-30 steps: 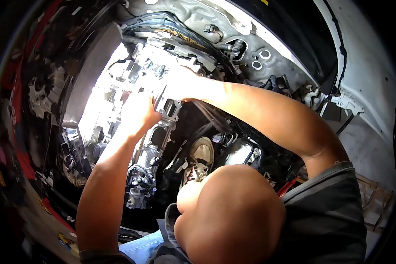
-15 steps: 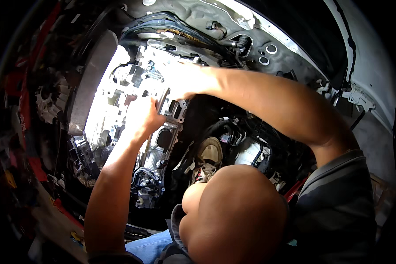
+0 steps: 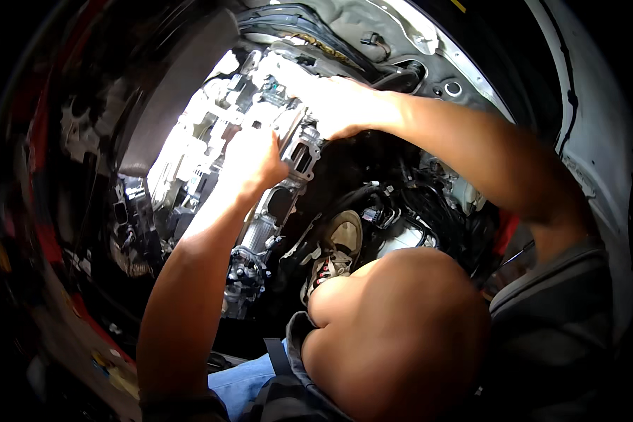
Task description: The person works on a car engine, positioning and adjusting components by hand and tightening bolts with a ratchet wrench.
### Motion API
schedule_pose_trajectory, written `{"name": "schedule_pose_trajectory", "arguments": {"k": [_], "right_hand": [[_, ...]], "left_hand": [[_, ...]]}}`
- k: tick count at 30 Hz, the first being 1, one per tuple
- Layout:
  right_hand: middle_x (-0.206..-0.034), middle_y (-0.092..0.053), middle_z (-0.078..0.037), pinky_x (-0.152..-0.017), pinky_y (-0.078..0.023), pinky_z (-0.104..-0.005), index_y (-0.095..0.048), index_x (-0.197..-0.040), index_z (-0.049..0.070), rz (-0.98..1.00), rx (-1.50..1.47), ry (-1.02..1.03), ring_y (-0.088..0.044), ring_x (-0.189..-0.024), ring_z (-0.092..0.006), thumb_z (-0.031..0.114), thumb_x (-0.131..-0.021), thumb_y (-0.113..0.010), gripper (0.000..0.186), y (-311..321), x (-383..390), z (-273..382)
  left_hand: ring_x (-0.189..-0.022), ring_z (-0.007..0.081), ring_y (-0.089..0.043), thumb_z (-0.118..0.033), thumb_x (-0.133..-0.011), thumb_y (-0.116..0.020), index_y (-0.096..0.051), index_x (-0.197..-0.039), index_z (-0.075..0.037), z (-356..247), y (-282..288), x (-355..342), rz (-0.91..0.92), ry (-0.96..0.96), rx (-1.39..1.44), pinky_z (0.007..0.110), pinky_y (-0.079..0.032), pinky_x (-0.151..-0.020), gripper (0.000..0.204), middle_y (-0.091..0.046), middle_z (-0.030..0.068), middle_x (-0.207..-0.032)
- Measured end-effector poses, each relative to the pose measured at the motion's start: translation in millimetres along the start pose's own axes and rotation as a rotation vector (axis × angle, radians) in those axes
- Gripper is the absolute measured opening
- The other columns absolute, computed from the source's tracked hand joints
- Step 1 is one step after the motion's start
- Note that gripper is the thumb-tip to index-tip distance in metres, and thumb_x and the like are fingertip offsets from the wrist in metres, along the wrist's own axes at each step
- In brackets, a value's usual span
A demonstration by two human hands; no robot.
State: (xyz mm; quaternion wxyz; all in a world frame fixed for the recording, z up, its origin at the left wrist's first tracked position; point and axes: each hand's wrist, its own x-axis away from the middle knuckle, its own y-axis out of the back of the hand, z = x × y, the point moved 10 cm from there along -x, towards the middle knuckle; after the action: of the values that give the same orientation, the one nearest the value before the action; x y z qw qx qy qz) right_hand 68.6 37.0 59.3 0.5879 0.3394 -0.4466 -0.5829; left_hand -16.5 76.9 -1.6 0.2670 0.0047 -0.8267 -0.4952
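A silver-grey metal assembly [image 3: 211, 155] with brackets, ribs and connectors stands brightly lit inside a vehicle body. My left hand [image 3: 254, 163] is closed around its right edge near the middle, just beside a rectangular bracket opening [image 3: 304, 156]. My right hand [image 3: 339, 105] grips the top right part of the same assembly, with the arm stretched in from the right. The fingers of both hands are partly hidden behind the metal.
Below the hands are black cables and plugs [image 3: 380, 211], a tan shoe [image 3: 339, 243] and my bent bare knee [image 3: 401, 330]. A white body panel [image 3: 584, 119] curves along the right. A dark red-edged panel [image 3: 49, 239] fills the left.
Both hands stay on the assembly. The left hand has slid slightly up along its right edge, and the whole view has shifted a little.
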Motion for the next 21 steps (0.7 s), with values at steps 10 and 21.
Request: {"name": "schedule_pose_trajectory", "arguments": {"k": [10, 21], "right_hand": [[-0.106, -0.06, -0.028, -0.077, -0.051, -0.0447, -0.05, -0.128, 0.001, 0.447, 0.141, -0.082, -0.063, -0.084, -0.0387, 0.016, -0.079, -0.059, 0.053, -26.6, -4.7, -3.9], [-0.062, -0.051, -0.005, -0.039, -0.039, -0.0285, -0.054, -0.08, 0.004, 0.15, -0.806, -0.928, -0.045, -0.045, -0.0127, 0.01, -0.081, -0.061, 0.009, -34.8, 23.1, -16.3]], "left_hand": [[-0.084, 0.0356, -0.066, -0.009, -0.069, -0.062, -0.067, -0.09, 0.001, -4.5, 20.1, 8.7, -0.239, -0.073, 0.11, 0.043, -0.054, -0.076, 0.023, -0.066, 0.0226, -0.088], [-0.086, 0.0355, -0.066, -0.007, -0.072, -0.06, -0.064, -0.091, 0.004, -12.7, 37.3, 31.1, -0.265, -0.124, 0.149, 0.042, -0.054, -0.076, 0.023, -0.065, 0.0246, -0.088]]}}
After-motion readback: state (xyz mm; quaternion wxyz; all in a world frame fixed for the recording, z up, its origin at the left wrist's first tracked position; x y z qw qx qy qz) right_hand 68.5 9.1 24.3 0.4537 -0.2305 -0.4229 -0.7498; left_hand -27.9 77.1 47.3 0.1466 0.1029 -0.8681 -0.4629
